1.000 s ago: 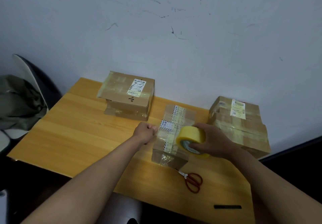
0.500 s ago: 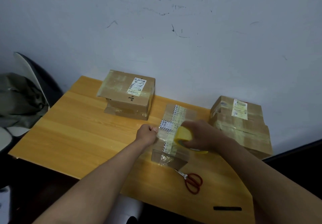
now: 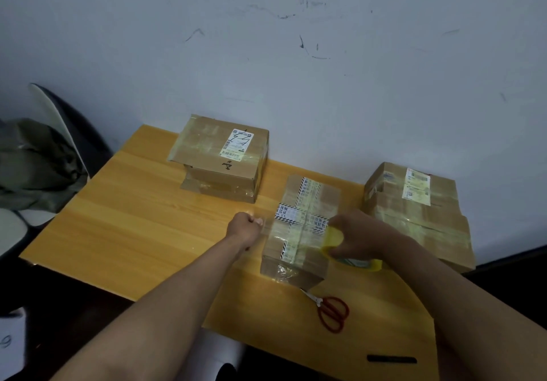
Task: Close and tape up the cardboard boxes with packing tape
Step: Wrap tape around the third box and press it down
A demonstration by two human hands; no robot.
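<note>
The left hand [image 3: 245, 228] pinches the free end of clear tape at the left edge of the middle cardboard box [image 3: 302, 229] on the worktop [image 3: 124, 226]. The right hand [image 3: 358, 240] grips the yellow packing tape roll [image 3: 336, 240] at the box's right side. Red-handled scissors [image 3: 330, 311] lie just in front of the box.

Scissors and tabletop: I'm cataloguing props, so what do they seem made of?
Scissors: handles look like glossy red plastic, blades pale, probably metal. Table: honey-coloured top with long grain streaks and a slight sheen, so varnished wood or wood-look laminate; the picture cannot settle which.
</note>
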